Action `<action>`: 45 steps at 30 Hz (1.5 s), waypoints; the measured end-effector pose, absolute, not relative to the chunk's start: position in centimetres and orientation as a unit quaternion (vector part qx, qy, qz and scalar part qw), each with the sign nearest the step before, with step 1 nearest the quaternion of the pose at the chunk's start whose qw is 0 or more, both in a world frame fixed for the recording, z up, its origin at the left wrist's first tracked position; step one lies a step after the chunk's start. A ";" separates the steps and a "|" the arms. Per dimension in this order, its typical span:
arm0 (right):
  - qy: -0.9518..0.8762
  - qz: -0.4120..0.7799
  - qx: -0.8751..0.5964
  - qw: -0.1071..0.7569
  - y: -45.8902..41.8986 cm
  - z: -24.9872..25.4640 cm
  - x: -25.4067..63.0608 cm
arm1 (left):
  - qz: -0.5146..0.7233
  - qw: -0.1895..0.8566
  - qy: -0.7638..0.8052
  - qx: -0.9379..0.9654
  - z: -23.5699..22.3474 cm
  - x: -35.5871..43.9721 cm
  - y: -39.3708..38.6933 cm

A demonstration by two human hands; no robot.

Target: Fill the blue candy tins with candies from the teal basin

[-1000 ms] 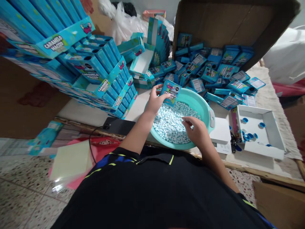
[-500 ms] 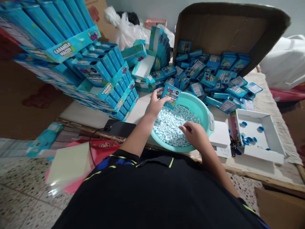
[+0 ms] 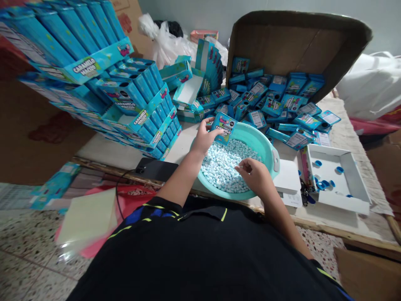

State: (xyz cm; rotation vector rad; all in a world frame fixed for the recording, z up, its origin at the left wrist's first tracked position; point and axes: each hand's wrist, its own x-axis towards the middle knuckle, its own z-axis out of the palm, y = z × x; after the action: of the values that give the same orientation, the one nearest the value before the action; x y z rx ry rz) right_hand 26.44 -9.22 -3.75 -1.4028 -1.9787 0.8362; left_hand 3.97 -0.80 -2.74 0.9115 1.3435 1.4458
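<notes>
My left hand (image 3: 203,138) grips a small blue candy box (image 3: 223,126) by its left side, thumb across the printed front. The box is held tilted over the back left of a turquoise plastic tub (image 3: 267,146). Pale blue and white candies (image 3: 223,164) fill the tub's lower part. Over the candies at the tub's right side is my right hand (image 3: 256,174), thumb and fingertips pinched together. Whatever may be between those fingertips is too small to make out.
Blue boxes in display trays (image 3: 84,67) are stacked at left. Many loose candy boxes (image 3: 272,106) spill from a large carton (image 3: 288,39) behind the tub. On the right are a white scale (image 3: 285,175) and a white tray (image 3: 344,184) with blue caps. A dark phone (image 3: 153,168) lies left.
My right hand has drawn back slightly toward me and stays pinched. The left hand keeps its hold on the candy box, almost still. The camera view has tipped up a little.
</notes>
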 end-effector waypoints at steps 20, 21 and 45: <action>-0.769 0.287 -0.483 0.303 -9.1 -3.8 26.4 | 0.564 0.453 0.572 0.386 -2.2 4.2 -0.7; -0.770 0.287 -0.485 0.300 -9.2 -3.8 26.4 | 0.564 0.453 0.573 0.385 -2.2 4.3 -0.7; -0.790 0.314 -0.463 0.250 -9.1 -3.6 26.5 | 0.576 0.448 0.564 0.386 -2.5 4.1 -0.6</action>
State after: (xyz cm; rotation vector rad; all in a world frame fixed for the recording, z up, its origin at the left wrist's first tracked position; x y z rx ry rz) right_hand 26.49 -9.14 -3.56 -1.2616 -2.1516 0.8538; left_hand 4.15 -0.58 -2.49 0.9563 1.3969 1.4251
